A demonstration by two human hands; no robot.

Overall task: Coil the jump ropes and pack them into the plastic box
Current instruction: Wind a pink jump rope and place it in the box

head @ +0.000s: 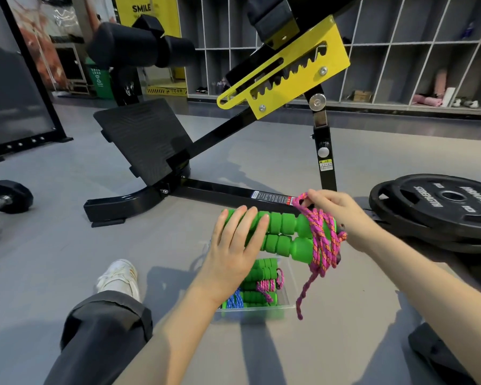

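Observation:
I hold a jump rope with two green foam handles side by side above the clear plastic box. My left hand grips the handles at their left end. A pink-and-orange cord is wound round the handles' right end, and its loose tail hangs down past the box. My right hand pinches a loop of that cord at the top. Inside the box lie coiled ropes with green handles, one with pink cord and one with blue cord.
A black and yellow gym bench frame stands just behind the box. Black weight plates lie stacked at the right, a dumbbell at the left. My leg and white shoe stretch out on the grey floor left of the box.

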